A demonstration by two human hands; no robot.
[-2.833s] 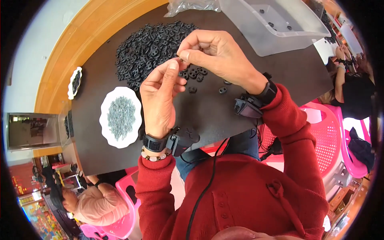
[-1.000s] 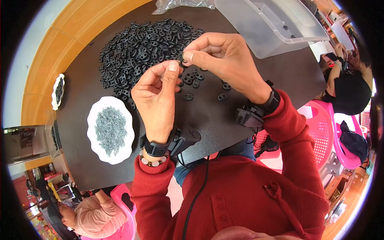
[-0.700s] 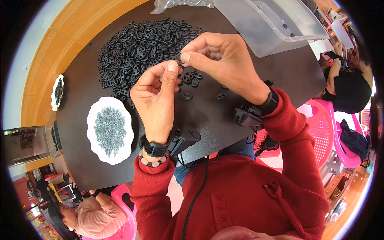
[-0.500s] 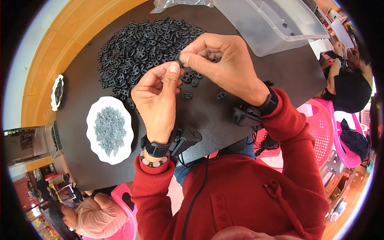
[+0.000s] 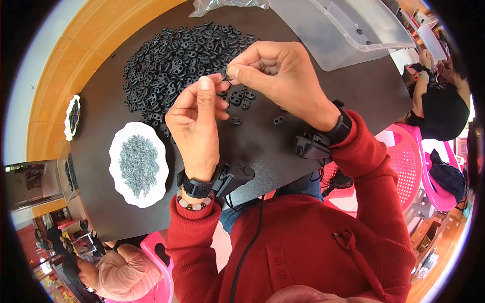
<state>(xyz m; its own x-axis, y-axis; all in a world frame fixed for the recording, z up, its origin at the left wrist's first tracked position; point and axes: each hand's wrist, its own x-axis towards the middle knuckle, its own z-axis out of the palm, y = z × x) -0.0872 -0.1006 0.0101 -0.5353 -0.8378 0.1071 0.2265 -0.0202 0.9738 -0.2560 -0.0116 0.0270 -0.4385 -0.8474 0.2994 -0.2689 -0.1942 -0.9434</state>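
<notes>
Over the dark table, my right hand (image 5: 283, 78) is closed, thumb and forefinger pinching a small dark cord-lock part (image 5: 224, 74). My left hand (image 5: 194, 116) is beside it, thumb raised away from the fingers; its forefinger tip reaches up to the part. I see nothing plainly held in the left hand. Behind both hands spreads a large heap of black two-hole cord locks (image 5: 172, 65). Several loose cord locks (image 5: 245, 95) lie just under the right hand. Left of my left wrist stands a white scalloped plate (image 5: 117, 174) of small grey metal springs (image 5: 139, 164).
A clear plastic bin (image 5: 323, 48) stands at the far right of the table (image 5: 131, 222), a clear plastic bag (image 5: 230, 5) at the far edge. A smaller white dish (image 5: 69, 118) is at the far left. Other people sit at lower left and right, near pink chairs (image 5: 404, 166).
My left thumb has lifted off the forefinger and moved slightly left, away from the part. The right hand keeps its pinch, almost in place.
</notes>
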